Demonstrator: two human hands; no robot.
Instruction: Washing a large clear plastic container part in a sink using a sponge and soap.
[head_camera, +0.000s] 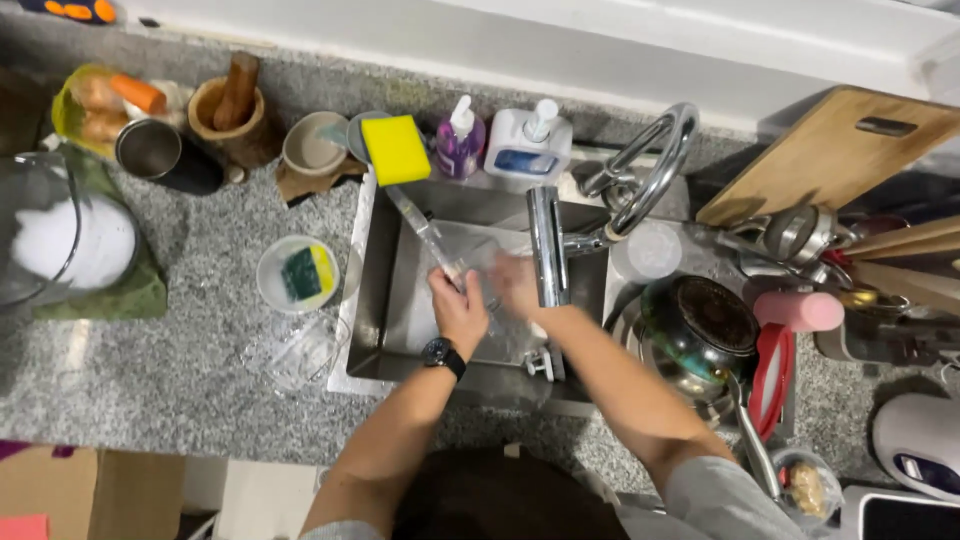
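Note:
Both my hands are over the steel sink (385, 270). My left hand (458, 308), with a dark watch on its wrist, is closed around a long clear handle (425, 232) that runs up and left towards a yellow sponge (395, 150) at the sink's back edge. My right hand (515, 283) is blurred, just left of the chrome tap (548, 250), and touches something clear and glassy (487, 258) in the basin. Its grip is too blurred to read.
Purple (460, 142) and white (530, 145) pump bottles stand behind the sink. To its left sit a bowl with a green-yellow scrubber (297, 272) and a clear glass dish (300, 350). A dark pot (700, 325), utensils and a wooden board (830, 150) crowd the right.

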